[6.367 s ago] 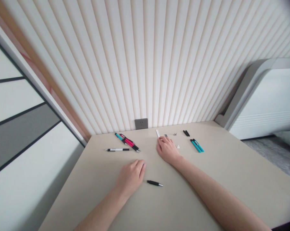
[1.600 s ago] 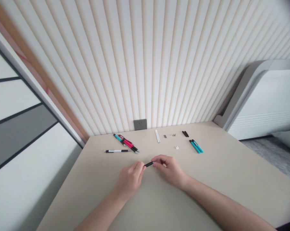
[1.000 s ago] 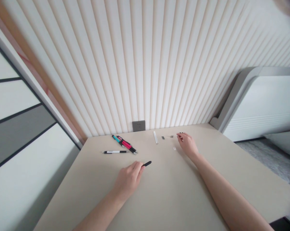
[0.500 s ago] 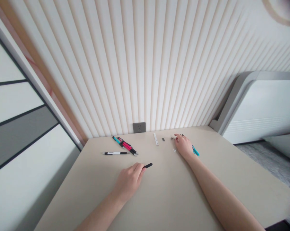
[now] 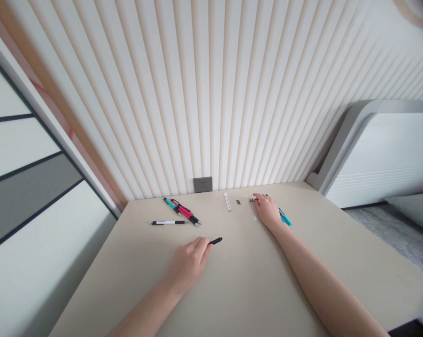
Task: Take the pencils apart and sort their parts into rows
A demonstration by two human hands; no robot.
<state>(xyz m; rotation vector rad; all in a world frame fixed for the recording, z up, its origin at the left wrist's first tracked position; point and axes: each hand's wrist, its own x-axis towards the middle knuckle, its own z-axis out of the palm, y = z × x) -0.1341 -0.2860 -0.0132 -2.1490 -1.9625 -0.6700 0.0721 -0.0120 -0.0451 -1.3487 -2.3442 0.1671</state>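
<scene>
My left hand [image 5: 189, 258] is closed around a black pen barrel [image 5: 216, 241], whose front end sticks out to the right past the fingertips. No silver tip shows on that end. At the back right, my right hand [image 5: 268, 211] reaches down to the table with its fingers bent together beside several small metal pen parts [image 5: 251, 200]. What lies under those fingertips is hidden. Two small white pieces [image 5: 255, 218] lie just left of this hand. Turquoise pen barrels [image 5: 285, 217] show partly behind its wrist, and the black parts beyond it are mostly covered.
White pen refills [image 5: 227, 202] and small grey metal pieces [image 5: 238, 202] lie near the wall. To the left are pink and black pens [image 5: 185, 213], a turquoise pen [image 5: 172, 206] and a white and black pen [image 5: 168, 223]. A dark socket [image 5: 203, 184] sits above the table's back edge.
The silver-tipped black pen part lay on the table, then was between both hands. Now my left hand alone holds it, tip no longer showing. My right hand moved to the small metal parts.
</scene>
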